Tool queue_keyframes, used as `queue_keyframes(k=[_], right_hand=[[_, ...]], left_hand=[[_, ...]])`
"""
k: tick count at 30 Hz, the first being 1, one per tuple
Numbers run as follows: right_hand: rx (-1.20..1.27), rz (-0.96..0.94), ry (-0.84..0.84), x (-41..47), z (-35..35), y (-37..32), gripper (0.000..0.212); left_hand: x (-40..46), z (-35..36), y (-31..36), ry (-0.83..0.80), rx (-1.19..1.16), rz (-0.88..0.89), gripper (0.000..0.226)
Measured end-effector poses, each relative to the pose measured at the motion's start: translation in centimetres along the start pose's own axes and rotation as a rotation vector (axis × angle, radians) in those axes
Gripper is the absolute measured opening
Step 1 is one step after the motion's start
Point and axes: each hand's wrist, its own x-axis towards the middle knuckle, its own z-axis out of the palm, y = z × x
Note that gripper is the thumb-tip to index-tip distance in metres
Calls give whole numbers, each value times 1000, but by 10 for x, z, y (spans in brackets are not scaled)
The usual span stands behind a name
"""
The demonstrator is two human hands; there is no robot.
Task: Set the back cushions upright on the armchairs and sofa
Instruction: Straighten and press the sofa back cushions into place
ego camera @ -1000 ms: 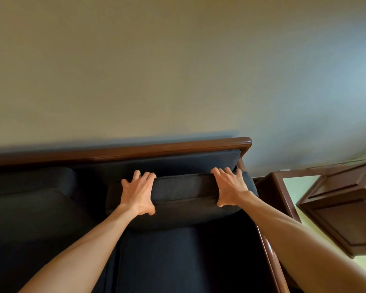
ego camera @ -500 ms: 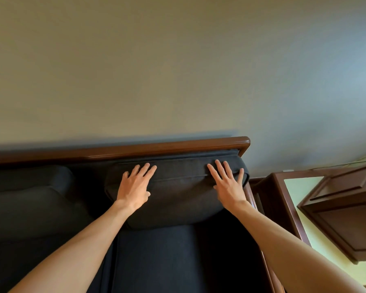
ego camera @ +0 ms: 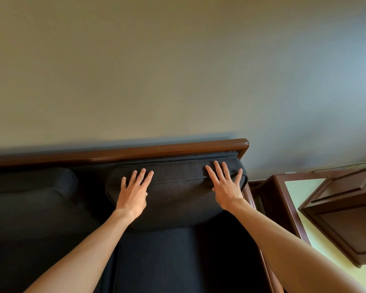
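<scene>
Wall (ego camera: 178,70) fills the upper half, plain, bluish toward the right. Sofa (ego camera: 178,261) below it: dark fabric, brown wood top rail (ego camera: 135,152) running along the wall and ending at the right corner, wood arm rail (ego camera: 270,278) down the right edge. Side table (ego camera: 281,208), dark wood with a pale green top, just beside the sofa's right arm; a dark wood box (ego camera: 347,216) sits on it. Second cushion (ego camera: 34,199) at the sofa's left, leaning on the backrest, well apart from both hands. Back cushion (ego camera: 178,199) stands upright against the backrest at the right end of the sofa, top edge just under the top rail, bottom edge on the seat. Left hand (ego camera: 133,193) flat on the cushion's left part, fingers straight and spread, pressing, gripping nothing. Right hand (ego camera: 226,187) flat on its upper right corner, fingers straight and spread, same state. Both forearms cross the seat and hide part of it.
</scene>
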Motion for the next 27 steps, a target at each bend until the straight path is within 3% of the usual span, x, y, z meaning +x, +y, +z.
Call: queue_keyframes(k=[8, 14, 19, 25, 27], right_hand=[[38, 27, -32, -8, -18, -32, 86], [73, -136, 1, -3, -66, -125, 52], [297, -217, 26, 3, -105, -233, 39], [346, -272, 46, 9, -122, -389, 38], [376, -263, 72, 10, -123, -413, 38]], left_hand=[[-12, -13, -13, -59, -104, 19, 68], [-32, -48, -56, 56, -223, 15, 49], [-61, -74, -148, 141, -227, 1, 39], [-97, -84, -313, 192, -207, -42, 46], [-100, -83, -338, 223, -221, -62, 50]])
